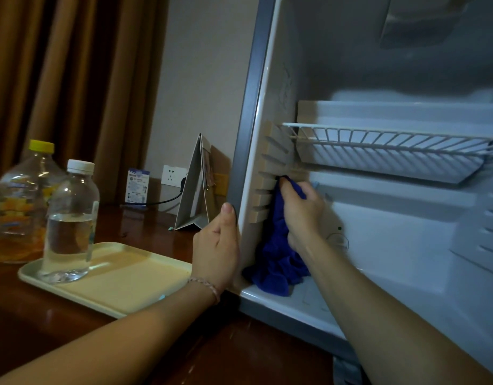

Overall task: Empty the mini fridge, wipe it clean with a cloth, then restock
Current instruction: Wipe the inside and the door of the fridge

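**Grip on the cloth during the wiping stage, mini fridge emptied**

Right hand [302,211] holds a bunched blue cloth [278,254], fingers curled round its upper end, and presses it against the left inner wall of the mini fridge [378,232], at the lower shelf-rail ridges [267,190]. The rest of the cloth hangs down to the front left corner of the fridge floor. Left hand [216,251] grips the left front edge of the cabinet, thumb upright along the frame, apparently to steady it.

As far as the view shows, the interior holds no stock: the wire shelf [392,140] and the floor below it are bare, though the top and right parts of the cavity lie partly outside the frame. Emptying therefore appears done. Wiping is in hand; which walls have already been cleaned cannot be told, since no surface shows a clear wet or dry boundary.

Restocking is not yet begun. Two items wait on the wooden surface [145,354] to the left of the fridge: a clear water bottle with a white cap [70,220] standing at the left end of a beige tray [128,282], and a yellow-capped bottle [20,201] just behind that end of the tray, probably off it. A folded card stand [195,187] stands near the back edge of the surface, beside the fridge.
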`<state>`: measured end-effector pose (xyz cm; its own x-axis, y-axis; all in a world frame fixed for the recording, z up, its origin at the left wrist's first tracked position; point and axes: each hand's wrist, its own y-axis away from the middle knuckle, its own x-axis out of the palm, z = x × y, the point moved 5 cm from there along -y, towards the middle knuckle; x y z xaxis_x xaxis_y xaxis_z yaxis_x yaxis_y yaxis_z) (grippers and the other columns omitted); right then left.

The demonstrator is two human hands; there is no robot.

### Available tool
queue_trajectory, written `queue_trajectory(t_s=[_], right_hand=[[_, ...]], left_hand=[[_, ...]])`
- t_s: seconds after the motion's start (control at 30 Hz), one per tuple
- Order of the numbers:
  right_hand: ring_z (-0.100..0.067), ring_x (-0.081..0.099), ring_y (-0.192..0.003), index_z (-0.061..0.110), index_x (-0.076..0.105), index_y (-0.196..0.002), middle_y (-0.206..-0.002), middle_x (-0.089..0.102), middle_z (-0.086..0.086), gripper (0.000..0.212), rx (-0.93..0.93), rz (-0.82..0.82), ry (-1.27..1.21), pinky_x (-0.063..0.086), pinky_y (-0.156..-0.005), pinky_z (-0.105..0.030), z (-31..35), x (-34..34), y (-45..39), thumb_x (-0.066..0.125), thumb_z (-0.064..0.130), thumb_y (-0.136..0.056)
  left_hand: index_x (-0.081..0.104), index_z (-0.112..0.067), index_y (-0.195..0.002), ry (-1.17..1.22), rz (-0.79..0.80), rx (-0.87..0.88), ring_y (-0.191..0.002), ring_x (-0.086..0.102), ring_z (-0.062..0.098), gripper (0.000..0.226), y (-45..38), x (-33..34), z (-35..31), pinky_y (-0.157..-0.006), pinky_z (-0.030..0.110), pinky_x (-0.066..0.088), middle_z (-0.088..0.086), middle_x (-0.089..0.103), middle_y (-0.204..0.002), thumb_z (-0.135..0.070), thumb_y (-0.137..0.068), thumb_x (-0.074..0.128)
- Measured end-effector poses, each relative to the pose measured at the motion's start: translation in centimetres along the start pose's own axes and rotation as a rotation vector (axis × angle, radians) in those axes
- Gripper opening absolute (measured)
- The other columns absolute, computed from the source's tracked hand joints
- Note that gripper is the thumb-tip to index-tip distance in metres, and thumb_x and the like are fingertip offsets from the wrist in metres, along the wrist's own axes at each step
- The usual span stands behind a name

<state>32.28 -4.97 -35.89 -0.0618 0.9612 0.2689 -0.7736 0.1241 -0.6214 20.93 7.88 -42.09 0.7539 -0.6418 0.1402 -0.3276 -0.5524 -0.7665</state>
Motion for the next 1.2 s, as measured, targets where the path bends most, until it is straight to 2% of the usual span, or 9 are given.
queue_trajectory(t_s=[0.1,0.17,0.27,0.4,0.57,0.67,0.97,1.1,1.2], right_hand=[[-0.009,0.043,-0.052,-0.006,0.051,-0.075,-0.061,0.045,-0.006,0.038,-0.081,0.04,-0.018,0.035,-0.049,-0.022,1.3,0.1,2.3,0.069,0.021,-0.093],[-0.01,0.045,-0.054,-0.008,0.049,-0.077,-0.062,0.047,-0.008,0.039,-0.119,0.089,0.002,0.037,-0.052,-0.022,2.0,0.1,3.8,0.068,0.022,-0.094],[-0.011,0.051,-0.058,0.004,0.053,-0.071,-0.062,0.051,-0.004,0.035,-0.16,0.153,0.059,0.044,-0.058,-0.025,2.3,-0.1,5.5,0.07,0.026,-0.093],[-0.022,0.06,-0.073,0.016,0.054,-0.069,-0.077,0.059,-0.01,0.036,-0.203,0.143,0.146,0.053,-0.073,-0.042,2.2,0.2,6.1,0.07,0.046,-0.082],[-0.011,0.044,-0.051,0.003,0.047,-0.065,-0.055,0.043,-0.003,0.037,-0.116,0.122,0.057,0.039,-0.053,-0.028,2.3,0.2,4.9,0.071,0.019,-0.087],[-0.007,0.038,-0.042,0.013,0.046,-0.063,-0.047,0.039,0.005,0.035,0.046,0.057,0.027,0.032,-0.044,-0.022,0.9,-0.1,3.1,0.069,0.014,-0.089],[-0.001,0.034,-0.038,0.013,0.054,-0.073,-0.043,0.04,0.012,0.024,0.086,-0.047,0.114,0.028,-0.04,-0.019,-1.8,-0.8,-0.6,0.067,0.018,-0.091],[-0.004,0.037,-0.044,0.013,0.056,-0.075,-0.055,0.044,0.002,0.021,0.088,-0.039,0.104,0.031,-0.044,-0.02,-1.9,-0.8,-0.2,0.067,0.019,-0.092],[-0.011,0.045,-0.053,0.003,0.058,-0.076,-0.06,0.049,-0.006,0.026,0.086,-0.004,0.047,0.035,-0.049,-0.022,-1.9,-1.0,0.9,0.069,0.02,-0.092]], left_hand=[[0.036,-0.018,-0.053,-0.016,0.007,-0.008,-0.044,0.043,0.005,0.059,0.0,0.1,0.2,-0.045,0.017,0.032,-0.006,0.043,-0.043,-0.061,-0.09,0.022],[0.04,-0.015,-0.054,-0.024,0.015,-0.019,-0.045,0.044,0.005,0.062,-0.1,0.1,0.3,-0.046,0.018,0.033,-0.003,0.043,-0.046,-0.061,-0.091,0.022],[0.045,-0.012,-0.057,-0.018,0.027,-0.046,-0.047,0.047,0.004,0.064,0.0,0.2,0.2,-0.048,0.016,0.036,0.0,0.046,-0.05,-0.061,-0.091,0.022],[0.046,-0.012,-0.058,-0.029,0.033,-0.068,-0.049,0.048,0.005,0.064,0.0,0.1,0.1,-0.051,0.022,0.037,0.001,0.048,-0.052,-0.06,-0.092,0.022],[0.04,-0.015,-0.055,-0.043,0.005,-0.057,-0.047,0.045,0.003,0.059,0.0,0.0,0.1,-0.047,0.017,0.033,-0.002,0.043,-0.049,-0.047,-0.102,0.028],[0.037,-0.016,-0.054,-0.04,0.016,-0.053,-0.044,0.043,0.003,0.059,0.0,0.1,0.0,-0.046,0.017,0.033,-0.003,0.042,-0.046,-0.053,-0.099,0.026],[0.032,-0.018,-0.053,-0.023,-0.008,-0.01,-0.046,0.041,0.004,0.057,-0.1,0.1,0.3,-0.046,0.018,0.029,-0.009,0.044,-0.045,-0.054,-0.097,0.027],[0.031,-0.022,-0.051,0.0,-0.006,0.016,-0.043,0.04,0.002,0.056,0.0,0.1,0.0,-0.045,0.016,0.029,-0.011,0.043,-0.043,-0.043,-0.103,0.031],[0.032,-0.021,-0.051,-0.007,-0.009,0.013,-0.044,0.04,0.002,0.056,0.0,0.1,0.0,-0.046,0.016,0.03,-0.01,0.044,-0.044,-0.048,-0.1,0.029]])
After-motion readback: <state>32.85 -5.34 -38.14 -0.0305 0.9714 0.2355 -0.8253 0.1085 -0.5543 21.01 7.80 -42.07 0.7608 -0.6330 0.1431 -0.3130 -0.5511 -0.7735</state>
